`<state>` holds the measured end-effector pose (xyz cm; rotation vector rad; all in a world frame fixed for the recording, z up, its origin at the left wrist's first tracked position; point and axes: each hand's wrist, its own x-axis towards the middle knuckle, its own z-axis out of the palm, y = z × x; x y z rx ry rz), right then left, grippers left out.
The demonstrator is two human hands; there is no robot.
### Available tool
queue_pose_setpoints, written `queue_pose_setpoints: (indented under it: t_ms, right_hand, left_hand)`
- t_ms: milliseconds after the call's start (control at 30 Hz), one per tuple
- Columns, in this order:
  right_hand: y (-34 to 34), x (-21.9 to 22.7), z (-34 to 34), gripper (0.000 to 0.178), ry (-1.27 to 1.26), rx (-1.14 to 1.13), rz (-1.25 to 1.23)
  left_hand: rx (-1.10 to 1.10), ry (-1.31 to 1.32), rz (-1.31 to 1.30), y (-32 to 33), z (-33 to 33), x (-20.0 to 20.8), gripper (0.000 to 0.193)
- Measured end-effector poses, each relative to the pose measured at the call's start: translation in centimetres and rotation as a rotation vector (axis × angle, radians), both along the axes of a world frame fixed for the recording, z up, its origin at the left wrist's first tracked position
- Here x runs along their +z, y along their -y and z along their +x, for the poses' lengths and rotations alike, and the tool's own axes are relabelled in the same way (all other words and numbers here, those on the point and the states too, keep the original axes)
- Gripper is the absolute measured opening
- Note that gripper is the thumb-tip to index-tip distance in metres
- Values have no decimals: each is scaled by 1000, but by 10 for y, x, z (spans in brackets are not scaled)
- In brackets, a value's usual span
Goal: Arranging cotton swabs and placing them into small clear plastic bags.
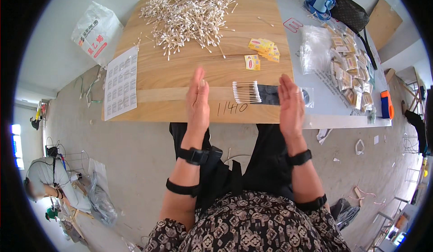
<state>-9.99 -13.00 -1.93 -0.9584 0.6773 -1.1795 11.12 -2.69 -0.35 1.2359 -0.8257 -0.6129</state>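
My left hand is raised over the table's near edge, fingers straight and palm turned inward, holding nothing. Facing it, my right hand is held the same way, empty, near the end of a dark strip. Between the two hands lies a neat row of cotton swabs, side by side, partly on that strip. A large loose heap of cotton swabs covers the far left of the wooden table. Yellow printed cards lie beyond the row, with another small group of yellow cards just nearer.
Right of the wood, a grey surface holds clear plastic bags, a pile of packed swab packets, an orange-and-blue tape dispenser, a dark pouch and a blue bottle holder. A printed sheet overhangs the left edge. Another person sits lower left.
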Motion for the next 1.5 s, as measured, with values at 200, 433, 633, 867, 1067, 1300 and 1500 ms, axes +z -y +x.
queue_pose_setpoints:
  t_ms: [200,433,633,867,1067,1300,1500]
  right_hand:
    - [12,-18,36,62,-74,72,53]
    - [8,-27,45,59,-238,100,-37]
    - [15,-25,33,52,-26,24,107]
    - [18,-17,4,21,-707,-14,-386]
    - [1,-18,-1,11,-828,-19,-658]
    - [-2,-20,3,6,-882,-41,-696]
    - [-2,-19,1,7,-957,39,-735]
  left_hand:
    - [8,-670,1,37,-33,-36,72]
    - [8,-108,7,49,-56,-58,72]
    - [12,591,145,45,-48,-55,73]
    - [-109,1196,490,23,-60,-32,82]
    - [-168,1247,597,19,-63,-33,86]
    - [-178,1261,612,19,-62,-35,87]
    - [-183,1257,630,19,-63,-34,87]
